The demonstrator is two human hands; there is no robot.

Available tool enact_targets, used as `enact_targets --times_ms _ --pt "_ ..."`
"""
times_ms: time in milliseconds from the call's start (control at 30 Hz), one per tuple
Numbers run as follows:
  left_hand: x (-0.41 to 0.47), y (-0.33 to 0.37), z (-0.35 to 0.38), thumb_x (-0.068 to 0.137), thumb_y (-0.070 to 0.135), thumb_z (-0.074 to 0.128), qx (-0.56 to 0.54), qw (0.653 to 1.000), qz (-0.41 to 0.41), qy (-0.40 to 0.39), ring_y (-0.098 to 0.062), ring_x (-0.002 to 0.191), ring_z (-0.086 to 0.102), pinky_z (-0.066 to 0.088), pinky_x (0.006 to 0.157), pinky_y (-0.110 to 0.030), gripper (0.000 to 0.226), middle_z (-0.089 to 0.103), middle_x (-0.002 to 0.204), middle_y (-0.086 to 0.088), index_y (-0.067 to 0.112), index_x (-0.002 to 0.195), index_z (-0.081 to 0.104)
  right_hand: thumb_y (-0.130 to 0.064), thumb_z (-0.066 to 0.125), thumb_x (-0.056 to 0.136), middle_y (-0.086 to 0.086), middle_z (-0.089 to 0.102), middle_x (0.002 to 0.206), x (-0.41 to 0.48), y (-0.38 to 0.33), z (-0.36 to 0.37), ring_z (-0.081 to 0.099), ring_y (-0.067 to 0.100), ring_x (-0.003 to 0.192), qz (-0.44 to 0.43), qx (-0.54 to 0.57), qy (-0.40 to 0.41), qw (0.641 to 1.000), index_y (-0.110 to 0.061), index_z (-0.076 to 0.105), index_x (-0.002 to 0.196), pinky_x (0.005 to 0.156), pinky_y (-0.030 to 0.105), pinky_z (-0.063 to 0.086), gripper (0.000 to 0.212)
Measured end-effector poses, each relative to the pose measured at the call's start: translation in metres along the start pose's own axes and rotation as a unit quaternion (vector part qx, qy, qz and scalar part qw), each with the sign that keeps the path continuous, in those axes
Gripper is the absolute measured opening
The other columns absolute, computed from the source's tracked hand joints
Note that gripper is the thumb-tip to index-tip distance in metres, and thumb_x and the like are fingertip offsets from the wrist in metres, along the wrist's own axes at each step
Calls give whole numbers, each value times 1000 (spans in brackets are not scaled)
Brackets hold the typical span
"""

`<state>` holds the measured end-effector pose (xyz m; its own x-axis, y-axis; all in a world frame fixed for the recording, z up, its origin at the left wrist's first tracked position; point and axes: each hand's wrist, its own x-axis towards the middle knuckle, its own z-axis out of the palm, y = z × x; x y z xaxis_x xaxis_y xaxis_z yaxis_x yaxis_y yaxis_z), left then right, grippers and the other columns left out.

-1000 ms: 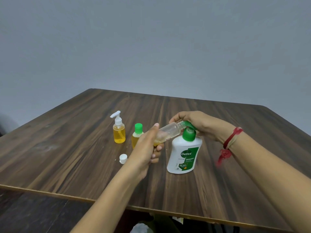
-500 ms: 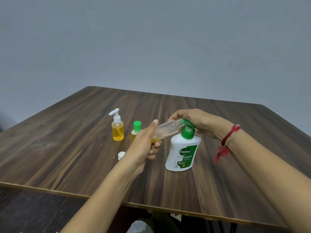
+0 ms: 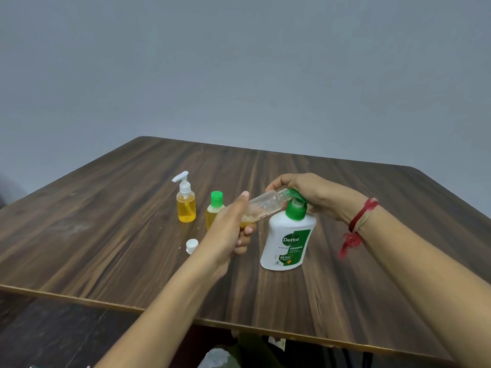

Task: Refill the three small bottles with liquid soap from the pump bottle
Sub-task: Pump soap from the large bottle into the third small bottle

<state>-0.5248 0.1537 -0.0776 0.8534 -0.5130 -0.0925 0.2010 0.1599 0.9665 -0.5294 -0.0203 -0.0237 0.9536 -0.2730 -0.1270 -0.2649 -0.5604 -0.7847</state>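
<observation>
A white pump bottle (image 3: 288, 240) with a green pump head stands on the wooden table (image 3: 106, 235). My right hand (image 3: 310, 195) rests over the pump head, fingers curled round it. My left hand (image 3: 231, 224) grips a small clear bottle (image 3: 265, 204), tilted with its open neck at the green nozzle; a little yellow soap lies at its low end. A small bottle with a white pump (image 3: 186, 203) and a small green-capped bottle (image 3: 214, 208), both holding yellow soap, stand to the left.
A white cap (image 3: 191, 245) lies on the table near my left wrist. The table's front edge (image 3: 79, 297) runs below my forearms. A grey wall stands behind. Something pale shows under the table edge.
Both hands and the bottles keep their positions; only the camera view shifted slightly. A bit more soap seems to sit in the tilted clear bottle.
</observation>
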Motion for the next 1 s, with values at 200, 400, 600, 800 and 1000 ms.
enact_targets --times_ms 200,400,600,800,1000 --pt "-1 0 -1 97 47 43 -11 1000 1 4 -3 36 25 19 34 -15 34 36 52 5 17 83 51 -2 33 81 18 64 104 -2 1 3 52 27 85 -3 8 -7 1000 -22 69 76 80 39 43 41" --pt "-1 -1 0 98 45 43 -27 1000 0 5 -3 36 24 19 33 -14 34 35 49 7 17 82 51 3 33 81 19 64 102 -1 -1 5 53 27 83 -12 12 0 1000 -18 67 78 79 38 44 40" --pt "-1 -1 1 98 46 43 -31 1000 2 0 -3 36 24 18 33 -14 33 35 49 6 16 88 54 8 32 79 16 62 98 2 -7 3 52 27 83 -20 10 5 1000 -17 65 75 76 37 42 41" --pt "-3 -1 2 97 46 43 -28 1000 -5 -5 -3 36 24 18 33 -14 33 36 50 6 17 85 53 7 33 82 15 64 101 -2 -7 0 53 26 83 -20 7 -8 1000 -17 65 79 77 36 42 40" --pt "-2 -2 1 97 45 45 -39 999 -7 12 -4 36 24 19 33 -15 31 36 49 6 16 87 53 -2 34 83 13 65 92 -6 3 5 56 24 75 -16 50 1 999 -20 69 75 69 31 47 41"
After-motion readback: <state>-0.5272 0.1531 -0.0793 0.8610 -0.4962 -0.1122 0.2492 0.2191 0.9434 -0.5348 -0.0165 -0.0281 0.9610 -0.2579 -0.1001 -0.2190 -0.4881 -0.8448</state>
